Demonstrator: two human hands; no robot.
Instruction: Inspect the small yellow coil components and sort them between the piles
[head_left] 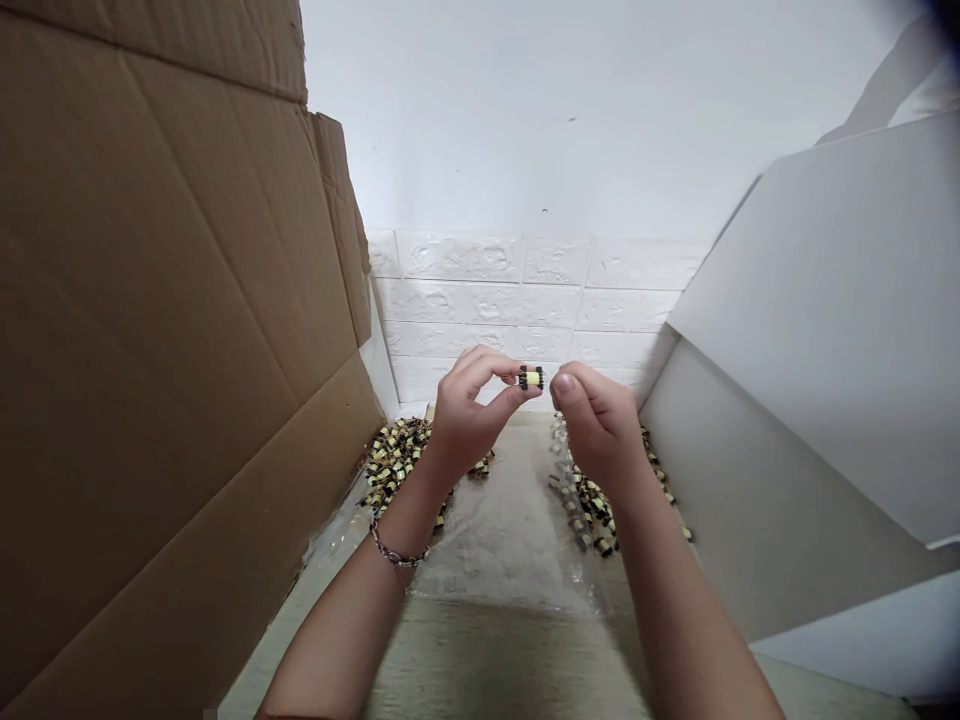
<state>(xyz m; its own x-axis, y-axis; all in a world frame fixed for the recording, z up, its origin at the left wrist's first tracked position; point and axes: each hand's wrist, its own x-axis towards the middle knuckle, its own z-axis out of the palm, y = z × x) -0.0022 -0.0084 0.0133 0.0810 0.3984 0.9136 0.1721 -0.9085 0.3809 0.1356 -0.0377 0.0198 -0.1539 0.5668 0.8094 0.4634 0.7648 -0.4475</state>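
A: Holding what in the bare left hand (474, 402)?

B: Pinched between thumb and fingers: a small wound component with a yellow-wrapped middle and black, pin-edged ends (532, 378). Raised in mid-scene, beyond the near edge of a clear, crinkled plastic sheet (502, 560) and well above the pale tabletop (510, 660).

A: And in the bare right hand (600, 420)?

B: Curled tight, thumb pressed against the bent forefinger, just right of the component and apart from it. Perhaps gripping a fine wire; too small to tell.

A: Heavy, by the look?

B: Probably light, to judge by so slight a pinch. Likely stiff through the body, too, with little give under the fingers.

A: Slippery?

B: Maybe a bit, on the smooth yellow wrap. Likely surer on the ridged black ends.

A: Best held where?

B: By a black end, thumb below and forefinger above, as at the left end now. Keep pressure off the pins: probably easy to bend, and apt to prick.

A: More of the same around?

B: Yes, in 2 heaps: a loose yellow-and-black pile on the left (394, 465) and another yellow-and-black pile on the right (600, 510), partly hazy behind clear plastic. Best lifted 1 at a time, for fear of snagged pins.
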